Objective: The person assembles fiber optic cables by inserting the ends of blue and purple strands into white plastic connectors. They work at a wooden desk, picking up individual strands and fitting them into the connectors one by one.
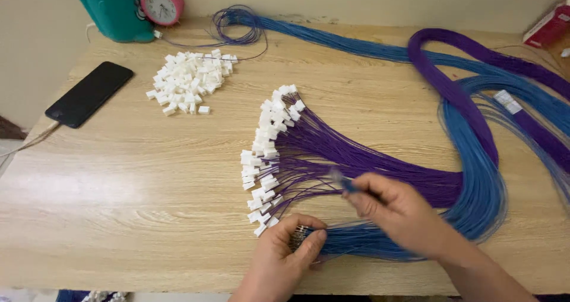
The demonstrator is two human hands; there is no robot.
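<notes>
The left hand (285, 251) is closed around the blue wires (362, 245) at the table's (130, 177) near edge — their metal-tipped ends point left, their length running right. The right hand (395, 210) pinches one blurred wire end (344, 183), pointing up-left.

Wooden table (148, 207) with wires (475, 177), connectors (190, 82)

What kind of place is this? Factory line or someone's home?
Likely a home desk used for piecework, not a factory line. A pink alarm clock and a charging phone sit on a wooden table, beside a loose pile of white connectors and long blue and purple wire bundles.
</notes>
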